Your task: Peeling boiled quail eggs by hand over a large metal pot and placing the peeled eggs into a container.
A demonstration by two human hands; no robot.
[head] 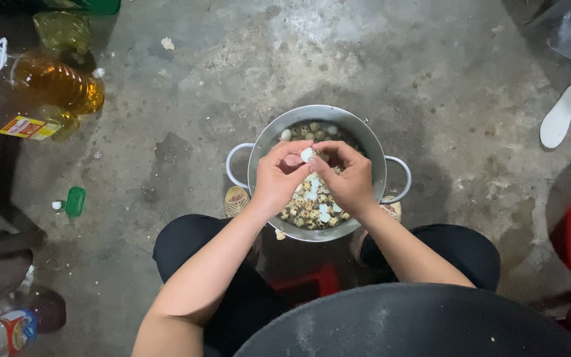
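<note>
A small quail egg [306, 155], mostly white where the shell is off, sits pinched between the fingertips of both hands just above the pot. The left hand [277, 177] curls round it from one side, the right hand [349, 180] from the other, thumbs meeting on it. Below, a steel pot [371, 153] with two loop handles holds speckled eggs [308, 210] mixed with peeled white ones. It stands on stained grey concrete floor [398, 66]. A cooking oil bottle [51, 82] lies at the far left, a green cap [75, 201] nearer. A white sandal [561, 116] lies at the right; the red object at the edge is cut off
</note>
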